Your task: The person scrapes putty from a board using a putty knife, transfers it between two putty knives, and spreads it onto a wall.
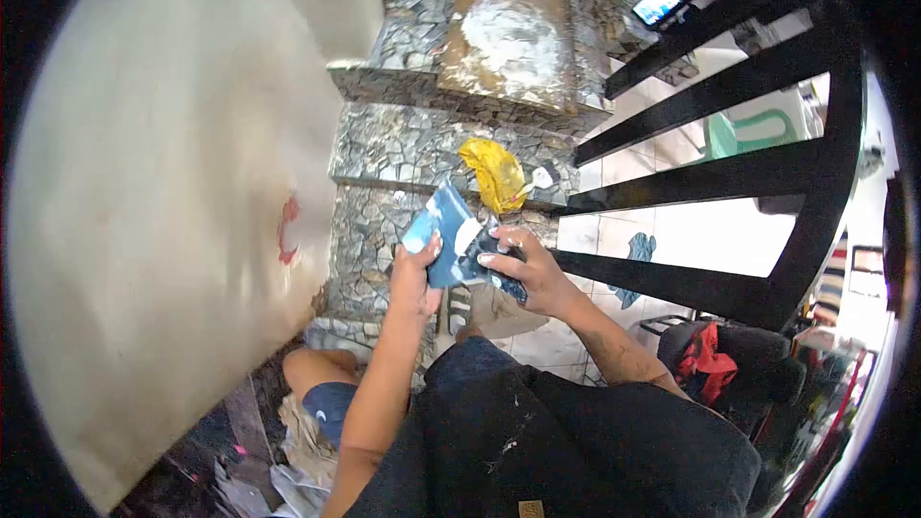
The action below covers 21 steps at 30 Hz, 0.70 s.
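In front of my body, my left hand (419, 270) grips the lower left side of a flat blue piece (444, 240) smeared with white, its thumb on top. My right hand (530, 270) is closed on a darker, crumpled-looking piece (501, 280) with white spots, which overlaps the blue piece's right side. White smears mark the fingers of both hands. I cannot tell whether the blue and dark parts are one thing. Just beyond them a yellow plastic bag (494, 173) lies on a stone-patterned step (384, 144), beside a small white-smeared object (543, 177).
A brown board (556, 2) coated with white material lies on the upper step. Black railing slats (700, 173) run along the right, with a lit screen (657, 4) near their top. A pale wall (192, 182) with a red mark stands on the left. Red cloth (708, 364) hangs at lower right.
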Each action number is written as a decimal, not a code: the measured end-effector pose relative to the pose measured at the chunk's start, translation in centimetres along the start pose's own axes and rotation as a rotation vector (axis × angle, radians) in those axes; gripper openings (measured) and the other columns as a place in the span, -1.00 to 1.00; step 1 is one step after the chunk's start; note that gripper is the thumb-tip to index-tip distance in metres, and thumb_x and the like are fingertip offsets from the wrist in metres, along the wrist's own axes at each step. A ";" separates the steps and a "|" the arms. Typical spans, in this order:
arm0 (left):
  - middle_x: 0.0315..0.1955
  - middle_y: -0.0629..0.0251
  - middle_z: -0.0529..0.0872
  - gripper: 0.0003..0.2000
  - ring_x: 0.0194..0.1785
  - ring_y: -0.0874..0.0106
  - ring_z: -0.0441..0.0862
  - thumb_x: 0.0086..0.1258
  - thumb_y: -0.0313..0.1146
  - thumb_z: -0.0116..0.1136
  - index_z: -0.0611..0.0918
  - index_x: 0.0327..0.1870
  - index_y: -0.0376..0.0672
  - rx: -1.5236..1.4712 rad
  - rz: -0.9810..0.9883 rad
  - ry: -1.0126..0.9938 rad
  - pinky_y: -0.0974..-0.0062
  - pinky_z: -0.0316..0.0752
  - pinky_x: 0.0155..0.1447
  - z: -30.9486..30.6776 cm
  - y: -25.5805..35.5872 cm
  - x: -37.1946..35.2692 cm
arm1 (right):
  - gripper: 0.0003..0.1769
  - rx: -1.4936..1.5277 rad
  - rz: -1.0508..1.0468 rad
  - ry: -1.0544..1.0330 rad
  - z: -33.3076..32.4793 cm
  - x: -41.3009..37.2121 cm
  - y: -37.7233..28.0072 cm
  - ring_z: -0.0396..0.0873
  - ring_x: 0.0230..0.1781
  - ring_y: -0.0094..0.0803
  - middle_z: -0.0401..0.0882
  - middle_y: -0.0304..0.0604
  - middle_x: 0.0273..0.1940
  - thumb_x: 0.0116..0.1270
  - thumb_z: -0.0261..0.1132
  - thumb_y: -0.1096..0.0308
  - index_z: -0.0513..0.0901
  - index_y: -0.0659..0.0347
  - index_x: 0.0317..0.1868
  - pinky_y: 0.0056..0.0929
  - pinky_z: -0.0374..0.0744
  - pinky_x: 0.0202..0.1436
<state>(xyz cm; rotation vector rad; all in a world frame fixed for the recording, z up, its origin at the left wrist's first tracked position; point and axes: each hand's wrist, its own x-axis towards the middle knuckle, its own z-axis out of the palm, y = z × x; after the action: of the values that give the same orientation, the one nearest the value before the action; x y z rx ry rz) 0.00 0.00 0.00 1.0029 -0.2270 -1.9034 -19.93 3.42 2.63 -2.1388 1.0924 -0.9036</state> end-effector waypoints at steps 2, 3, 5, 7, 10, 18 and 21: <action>-0.21 0.26 0.58 -0.75 -0.14 0.45 0.55 0.28 -0.56 -0.02 0.46 -0.02 -0.31 0.030 -0.025 0.020 0.45 0.48 -0.04 -2.3 2.3 -1.2 | -0.26 0.090 0.144 0.078 3.6 -0.8 0.4 0.34 0.04 0.01 0.26 0.03 0.01 -0.18 0.37 0.49 0.37 0.03 0.13 -0.22 0.32 0.15; -0.21 0.26 0.58 -0.75 -0.15 0.44 0.55 0.28 -0.56 -0.02 0.46 -0.02 -0.32 -0.164 -0.128 0.001 0.45 0.48 -0.04 5.7 -5.4 -1.5 | -0.26 -0.123 0.460 -0.283 -7.1 -7.1 1.3 0.33 0.06 0.00 0.27 0.05 0.03 -0.13 0.30 0.52 0.34 0.00 0.17 -0.24 0.33 0.13; -0.21 0.26 0.58 -0.76 -0.16 0.43 0.56 0.27 -0.56 -0.02 0.46 -0.03 -0.32 -0.136 -0.084 0.073 0.45 0.48 -0.03 6.0 -1.6 -1.9 | -0.30 -0.022 0.566 -0.372 -2.8 -12.0 6.2 0.32 0.08 -0.02 0.29 0.08 0.07 -0.04 0.20 0.54 0.32 0.03 0.21 -0.25 0.33 0.14; -0.19 0.23 0.58 -0.74 -0.16 0.39 0.57 0.25 -0.55 0.02 0.44 -0.02 -0.33 -0.067 0.080 -0.014 0.41 0.48 0.00 3.5 1.3 2.6 | -0.38 0.123 0.589 -0.200 3.2 -13.5 15.4 0.33 0.09 -0.04 0.33 0.07 0.09 0.01 0.17 0.50 0.34 0.12 0.18 -0.25 0.31 0.17; -0.18 0.21 0.58 -0.75 -0.14 0.38 0.57 0.25 -0.55 0.03 0.44 -0.04 -0.33 -0.063 0.109 -0.045 0.40 0.48 0.01 2.4 3.8 5.8 | -0.42 0.024 0.814 -0.170 2.4 -15.3 20.6 0.39 0.02 -0.03 0.43 0.07 -0.01 0.00 0.16 0.49 0.39 0.19 0.14 -0.28 0.34 0.14; -0.25 0.25 0.61 -0.74 -0.20 0.43 0.57 0.20 -0.53 0.14 0.48 -0.09 -0.32 0.359 -0.275 -0.152 0.48 0.48 -0.08 -4.1 -0.4 30.9 | -0.50 -0.719 0.556 -0.064 -12.3 11.7 43.0 0.47 -0.08 -0.07 0.42 -0.05 -0.02 0.06 0.17 0.52 0.48 -0.04 0.07 -0.19 0.45 -0.01; -0.34 0.33 0.62 -0.74 -0.32 0.53 0.53 0.15 -0.48 0.24 0.52 -0.15 -0.33 0.643 -0.319 -0.135 0.53 0.43 -0.16 0.2 -4.6 39.6 | -0.46 -0.772 0.461 -0.062 -15.1 17.3 47.3 0.52 -0.25 -0.11 0.43 -0.15 -0.17 -0.02 0.13 0.56 0.49 -0.04 0.04 -0.23 0.50 -0.26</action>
<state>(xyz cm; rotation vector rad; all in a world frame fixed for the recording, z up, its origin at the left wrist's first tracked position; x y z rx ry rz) -12.01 -29.46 -24.02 1.3910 -0.8406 -2.2473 -45.80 -37.83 -17.28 -2.2748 2.0255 -0.1966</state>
